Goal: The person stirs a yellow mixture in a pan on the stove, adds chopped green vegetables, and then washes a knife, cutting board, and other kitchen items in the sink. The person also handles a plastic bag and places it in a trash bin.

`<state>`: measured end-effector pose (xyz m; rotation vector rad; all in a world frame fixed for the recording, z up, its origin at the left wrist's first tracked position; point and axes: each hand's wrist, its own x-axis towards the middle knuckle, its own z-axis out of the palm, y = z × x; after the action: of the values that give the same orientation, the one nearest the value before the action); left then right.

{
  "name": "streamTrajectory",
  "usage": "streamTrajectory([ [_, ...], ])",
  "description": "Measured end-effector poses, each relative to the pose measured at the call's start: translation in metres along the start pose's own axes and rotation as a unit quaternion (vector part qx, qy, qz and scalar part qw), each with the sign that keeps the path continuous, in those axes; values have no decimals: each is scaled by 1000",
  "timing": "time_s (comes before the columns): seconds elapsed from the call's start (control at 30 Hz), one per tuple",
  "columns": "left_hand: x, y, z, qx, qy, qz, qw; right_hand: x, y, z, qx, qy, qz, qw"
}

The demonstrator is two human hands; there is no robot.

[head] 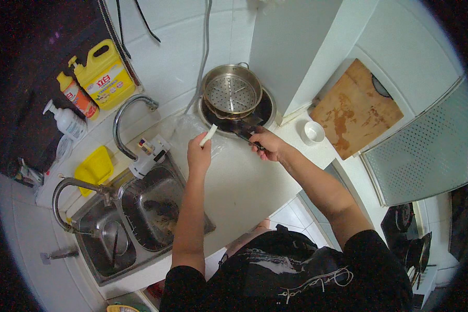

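Observation:
My left hand point(199, 156) grips a short white stick-like piece point(208, 135), with its tip pointing up toward the stove; what it is I cannot tell. My right hand point(268, 143) is closed around a black handle point(245, 134) just in front of the pot. Whether that handle joins the pot is unclear. Behind both hands, a steel pot with a perforated steamer bottom point(232, 91) rests on a round black cooktop point(271, 111). Crumpled clear plastic point(179, 130) lies on the white counter beyond my left hand.
At left is a double steel sink point(152, 206) with curved faucets point(119, 121). Yellow detergent jug point(105, 78), pump bottle point(64, 121) and yellow basket point(95, 167) line the ledge. To the right are a small white bowl point(312, 133), a wet wooden cutting board point(355, 109) and a perforated panel point(421, 144).

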<state>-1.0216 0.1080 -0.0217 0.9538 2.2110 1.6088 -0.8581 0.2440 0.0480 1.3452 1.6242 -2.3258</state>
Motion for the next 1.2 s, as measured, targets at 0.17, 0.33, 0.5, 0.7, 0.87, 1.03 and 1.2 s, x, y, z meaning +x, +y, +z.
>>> streamTrajectory([
  [0.17, -9, 3, 3, -4, 21, -7, 1000, -19, 10, -6, -39, 2, -32, 999],
  [0.33, -39, -7, -14, -212, 78, -169, 959, -80, 12, -6, -78, -38, -41, 995],
  [0.5, -107, -4, -53, -576, 65, -269, 769, -114, 41, 18, -92, -84, -111, 986],
  [0.7, -185, 13, -63, -628, -14, -348, 696, -120, 73, 55, -114, -127, -112, 979],
  [0.87, -241, 24, -89, -504, -44, -322, 800, -117, 94, 102, -199, -172, -58, 963],
  [1.03, -265, 14, -129, -482, -50, -303, 821, -108, 107, 150, -201, -246, -30, 948],
  [1.2, -284, 15, -150, -477, 58, -310, 820, -104, 114, 202, -310, -320, -108, 889],
])
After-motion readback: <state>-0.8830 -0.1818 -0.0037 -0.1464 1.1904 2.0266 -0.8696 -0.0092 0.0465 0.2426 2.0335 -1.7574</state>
